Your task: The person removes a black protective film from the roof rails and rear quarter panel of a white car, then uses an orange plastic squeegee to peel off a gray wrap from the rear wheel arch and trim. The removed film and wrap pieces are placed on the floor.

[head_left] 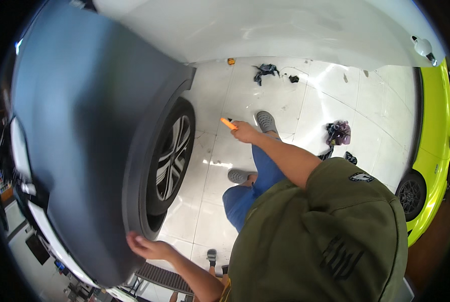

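My right hand (245,132) is closed around a slim orange hand tool (228,123), held out over the floor near the wheel. The tool's exact kind is too small to make out. My left hand (147,246) is spread, fingers apart, at the lower end of the wheel arch trim (134,201). Its fingertips overlap the trim's edge; whether they press on it I cannot tell. Both hands are beside a car's matte dark blue-grey body panel (94,126). Below the arch is a wheel (172,158) with silver and black spokes.
A large white car panel (295,30) with a door handle (424,49) spans the top. Crumpled dark scraps (266,71) and a purplish bundle (338,132) lie on the white tiled floor (290,105). A bright yellow-green car (434,131) stands right. Another person's foot (212,255) shows below.
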### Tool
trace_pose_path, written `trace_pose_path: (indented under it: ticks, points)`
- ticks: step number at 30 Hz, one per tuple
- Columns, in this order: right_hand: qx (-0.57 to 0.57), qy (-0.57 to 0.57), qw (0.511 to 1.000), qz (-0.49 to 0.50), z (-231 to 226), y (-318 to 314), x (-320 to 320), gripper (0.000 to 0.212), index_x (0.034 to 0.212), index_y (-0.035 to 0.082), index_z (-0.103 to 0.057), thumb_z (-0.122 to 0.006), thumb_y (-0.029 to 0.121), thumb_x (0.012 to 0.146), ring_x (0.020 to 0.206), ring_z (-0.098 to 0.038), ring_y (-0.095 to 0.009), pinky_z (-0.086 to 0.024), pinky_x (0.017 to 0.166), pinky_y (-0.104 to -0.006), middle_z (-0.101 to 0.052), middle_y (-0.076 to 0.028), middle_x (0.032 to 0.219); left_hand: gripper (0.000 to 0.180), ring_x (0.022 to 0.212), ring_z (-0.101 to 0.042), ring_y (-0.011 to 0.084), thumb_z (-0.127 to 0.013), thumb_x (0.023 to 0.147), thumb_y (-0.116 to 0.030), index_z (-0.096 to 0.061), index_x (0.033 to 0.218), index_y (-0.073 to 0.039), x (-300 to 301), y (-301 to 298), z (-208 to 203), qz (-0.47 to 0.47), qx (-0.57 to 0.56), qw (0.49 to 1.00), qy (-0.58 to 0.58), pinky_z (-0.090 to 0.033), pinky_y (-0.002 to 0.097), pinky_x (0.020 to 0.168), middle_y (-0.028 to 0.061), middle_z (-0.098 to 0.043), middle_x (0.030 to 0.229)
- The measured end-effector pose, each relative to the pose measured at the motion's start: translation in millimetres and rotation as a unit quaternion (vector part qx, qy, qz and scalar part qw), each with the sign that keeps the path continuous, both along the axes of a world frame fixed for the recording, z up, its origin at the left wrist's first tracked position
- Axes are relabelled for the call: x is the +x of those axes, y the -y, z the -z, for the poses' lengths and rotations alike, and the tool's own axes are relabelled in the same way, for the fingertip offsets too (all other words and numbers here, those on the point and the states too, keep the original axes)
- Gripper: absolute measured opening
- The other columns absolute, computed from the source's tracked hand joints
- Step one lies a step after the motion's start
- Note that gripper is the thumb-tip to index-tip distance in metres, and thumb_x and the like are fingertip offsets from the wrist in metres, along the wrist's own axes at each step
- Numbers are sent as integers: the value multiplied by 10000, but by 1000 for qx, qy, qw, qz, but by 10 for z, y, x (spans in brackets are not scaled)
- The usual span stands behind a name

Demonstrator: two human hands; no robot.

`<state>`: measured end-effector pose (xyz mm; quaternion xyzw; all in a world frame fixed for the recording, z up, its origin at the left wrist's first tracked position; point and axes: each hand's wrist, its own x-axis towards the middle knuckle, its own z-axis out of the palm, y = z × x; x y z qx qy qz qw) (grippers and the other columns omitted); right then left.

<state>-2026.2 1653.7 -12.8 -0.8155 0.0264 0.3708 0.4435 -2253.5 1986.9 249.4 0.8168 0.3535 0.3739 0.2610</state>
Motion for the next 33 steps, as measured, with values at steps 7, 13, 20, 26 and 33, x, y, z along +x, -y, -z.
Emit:
trace_pose_path:
  ticks: [7, 13, 20, 26, 33]
  points:
    - [11, 50, 996, -78, 777, 145, 1012, 401, 1248, 41, -526, -518, 194, 878, 860, -634, -361, -499, 769, -425, -649, -216, 970, 510, 1226, -500, 328, -539, 960, -196, -372, 1358, 77, 1611, 1121, 1601, 169, -478, 862, 1, -375, 407, 1069, 246, -489, 1325]
    - [61, 16, 992, -109, 1261, 472, 1897, 417, 1306, 1, -454, -451, 164, 922, 914, -622, -374, -495, 804, -430, -644, -229, 961, 503, 1214, -472, 267, -583, 932, -146, -370, 1342, 53, 3383, 1349, 3370, 173, -503, 836, 136, -337, 390, 1066, 171, -469, 1325]
    - [110, 249, 952, -142, 2237, 150, 2328, 306, 1167, 52, -554, -437, 262, 978, 834, -632, -386, -493, 754, -478, -659, -204, 880, 285, 939, -550, 153, -606, 859, -21, -506, 1124, 14, 4023, 1106, 4264, 181, -378, 868, 267, -420, 273, 870, 81, -585, 1046]
    - [68, 311, 943, -103, 2586, -471, 2822, 318, 1057, 24, -569, -408, 290, 994, 794, -637, -386, -496, 725, -493, -655, -201, 822, 204, 875, -533, 136, -588, 836, -3, -544, 1034, 13, 4071, 1155, 4512, 172, -282, 909, 254, -416, 272, 865, 58, -574, 987]
    - [68, 343, 929, -119, 2937, -830, 2937, 309, 1050, 7, -558, -398, 266, 996, 842, -647, -388, -503, 759, -498, -661, -216, 886, 274, 907, -528, 147, -539, 810, 32, -505, 1081, 12, 4056, 1103, 4579, 173, -340, 889, 255, -419, 276, 882, 56, -541, 1004]
